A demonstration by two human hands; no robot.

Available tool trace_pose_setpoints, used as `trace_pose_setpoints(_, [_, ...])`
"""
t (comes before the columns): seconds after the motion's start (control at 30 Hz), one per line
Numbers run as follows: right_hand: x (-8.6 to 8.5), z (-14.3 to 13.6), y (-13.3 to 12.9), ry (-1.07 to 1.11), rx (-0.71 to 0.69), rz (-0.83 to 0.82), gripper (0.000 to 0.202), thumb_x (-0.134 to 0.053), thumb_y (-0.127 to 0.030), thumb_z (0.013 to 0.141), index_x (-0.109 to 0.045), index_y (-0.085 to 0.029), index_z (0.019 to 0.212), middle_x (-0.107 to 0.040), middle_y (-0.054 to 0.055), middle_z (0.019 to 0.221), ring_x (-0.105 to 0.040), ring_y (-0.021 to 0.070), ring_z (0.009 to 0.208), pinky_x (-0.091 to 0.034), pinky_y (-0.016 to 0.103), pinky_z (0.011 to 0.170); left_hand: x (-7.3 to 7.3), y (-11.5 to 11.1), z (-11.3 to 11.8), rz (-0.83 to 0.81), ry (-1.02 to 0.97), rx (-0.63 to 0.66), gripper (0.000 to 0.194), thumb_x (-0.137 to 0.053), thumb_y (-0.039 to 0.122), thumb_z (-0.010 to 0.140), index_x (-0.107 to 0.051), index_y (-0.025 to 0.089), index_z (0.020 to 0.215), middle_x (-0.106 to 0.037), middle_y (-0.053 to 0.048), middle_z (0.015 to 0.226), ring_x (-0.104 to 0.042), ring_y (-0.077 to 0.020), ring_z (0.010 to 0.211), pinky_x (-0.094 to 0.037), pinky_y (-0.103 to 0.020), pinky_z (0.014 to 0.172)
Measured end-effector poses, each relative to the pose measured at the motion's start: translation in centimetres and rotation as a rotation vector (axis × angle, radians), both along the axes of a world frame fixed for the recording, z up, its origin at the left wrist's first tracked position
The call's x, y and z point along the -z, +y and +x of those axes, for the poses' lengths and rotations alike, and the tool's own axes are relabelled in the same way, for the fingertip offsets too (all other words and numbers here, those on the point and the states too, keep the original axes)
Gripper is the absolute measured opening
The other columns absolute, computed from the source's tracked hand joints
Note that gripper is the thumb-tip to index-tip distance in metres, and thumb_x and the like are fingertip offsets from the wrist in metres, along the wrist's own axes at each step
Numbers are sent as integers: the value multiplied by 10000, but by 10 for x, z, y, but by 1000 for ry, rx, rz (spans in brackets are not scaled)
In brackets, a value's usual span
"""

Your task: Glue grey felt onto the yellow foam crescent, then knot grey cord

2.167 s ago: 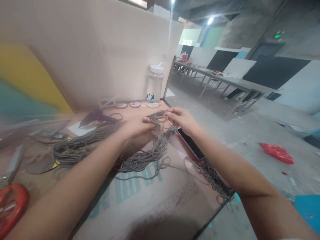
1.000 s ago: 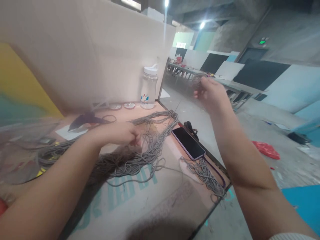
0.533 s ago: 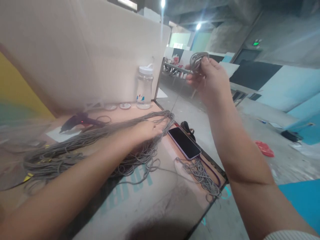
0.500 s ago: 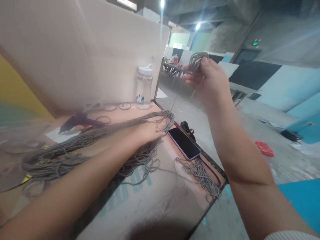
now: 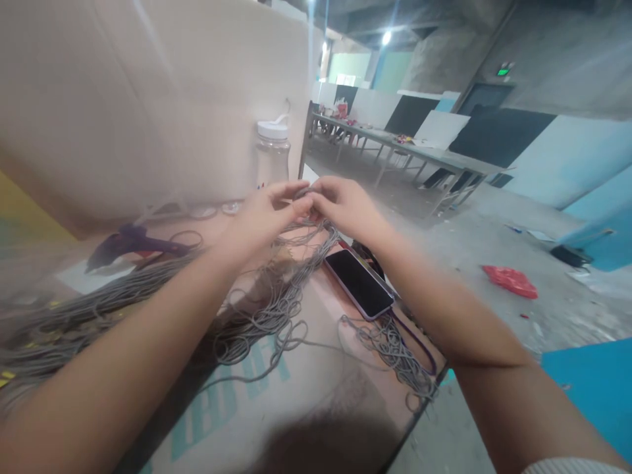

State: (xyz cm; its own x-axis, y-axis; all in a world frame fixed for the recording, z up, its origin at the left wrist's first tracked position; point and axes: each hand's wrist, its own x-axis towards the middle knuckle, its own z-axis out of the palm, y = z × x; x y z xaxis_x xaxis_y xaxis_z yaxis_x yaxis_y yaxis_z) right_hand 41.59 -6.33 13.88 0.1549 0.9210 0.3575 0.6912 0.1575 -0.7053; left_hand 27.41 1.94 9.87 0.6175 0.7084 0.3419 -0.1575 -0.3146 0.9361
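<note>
My left hand (image 5: 269, 214) and my right hand (image 5: 343, 204) meet above the far edge of the table. Between their fingertips is a small coil of grey cord (image 5: 305, 193), mostly hidden by the fingers. My right hand is closed on it, and the left thumb and fingers pinch it from the other side. Below, a long loose hank of grey cord (image 5: 284, 299) runs across the table under my left forearm. A smaller tangle of cord (image 5: 395, 349) lies near the right edge. Between the two piles and the edge rests a phone (image 5: 359, 284), its screen dark.
A clear bottle (image 5: 272, 148) with a white lid stands against the pale panel (image 5: 197, 99). To the left lies a purple glue gun (image 5: 131, 247) on white paper. Beyond the table edge, a red plastic bag (image 5: 511, 281) lies on the floor, and a long table (image 5: 380, 135) stands farther back.
My right hand has come down and left with the coil of cord. My left hand has lifted off the hank to meet it. The hank's left part now lies lower in view.
</note>
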Motion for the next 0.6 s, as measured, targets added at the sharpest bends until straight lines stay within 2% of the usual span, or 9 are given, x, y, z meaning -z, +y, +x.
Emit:
trace_pose_setpoints(0.1, [8, -7, 7, 28, -57, -51, 173, -560, -224, 923, -584, -189, 755, -643, 1, 649, -631, 122, 616, -515, 262, 649, -4, -7, -14, 57, 90, -126, 300, -738, 316, 761, -745, 176, 1027, -759, -50, 973, -691, -189, 909, -532, -337, 897])
trace_pose_setpoints(0.17, [10, -4, 9, 119, -97, -68, 139, -552, -297, 939, -584, -200, 845, -677, 19, 744, -641, 127, 629, -519, 261, 632, -3, -6, -20, 59, 119, -225, 230, -732, 313, 758, -763, 170, 935, -762, -48, 903, -689, -191, 874, -532, -346, 880])
trace_pose_setpoints(0.23, [14, 7, 11, 135, -66, -93, 201, -493, -377, 969, -589, -202, 950, -703, 49, 872, -645, 131, 637, -513, 265, 622, -5, 0, -26, 49, 102, -282, 210, -740, 299, 749, -764, 159, 904, -758, -55, 871, -682, -180, 832, -530, -349, 867])
trace_pose_setpoints(0.27, [18, 15, 12, 65, -15, -132, 247, -458, -395, 981, -602, -195, 970, -705, 60, 904, -643, 134, 646, -503, 267, 631, -7, 3, -29, 41, 69, -308, 214, -748, 290, 744, -760, 149, 904, -756, -60, 872, -676, -172, 809, -528, -352, 864])
trace_pose_setpoints(0.37, [39, 41, 22, -326, 174, -372, 291, -489, -360, 957, -671, -166, 838, -685, 64, 795, -633, 170, 725, -449, 269, 690, -16, 12, -39, 37, -8, -369, 280, -771, 337, 750, -736, 142, 947, -746, -66, 914, -662, -166, 802, -516, -365, 860])
trace_pose_setpoints(0.4, [48, 49, 27, -365, 187, -432, 270, -556, -353, 919, -676, -158, 776, -666, 68, 729, -631, 196, 745, -430, 279, 688, -19, 14, -43, 39, -6, -375, 306, -770, 377, 759, -728, 156, 967, -743, -60, 928, -662, -176, 824, -512, -368, 855])
trace_pose_setpoints(0.5, [75, 63, 45, -385, 170, -529, 376, -646, -441, 851, -623, -168, 594, -592, 63, 574, -611, 213, 704, -404, 282, 644, -24, 16, -50, 46, 33, -338, 347, -760, 474, 765, -716, 215, 991, -735, -28, 952, -665, -216, 914, -506, -360, 835])
trace_pose_setpoints(0.6, [89, 65, 56, -344, 138, -594, 356, -746, -409, 756, -599, -178, 529, -565, 47, 514, -586, 198, 646, -404, 275, 606, -28, 16, -56, 58, 56, -335, 360, -769, 518, 741, -718, 240, 964, -728, -17, 943, -667, -249, 951, -505, -347, 775])
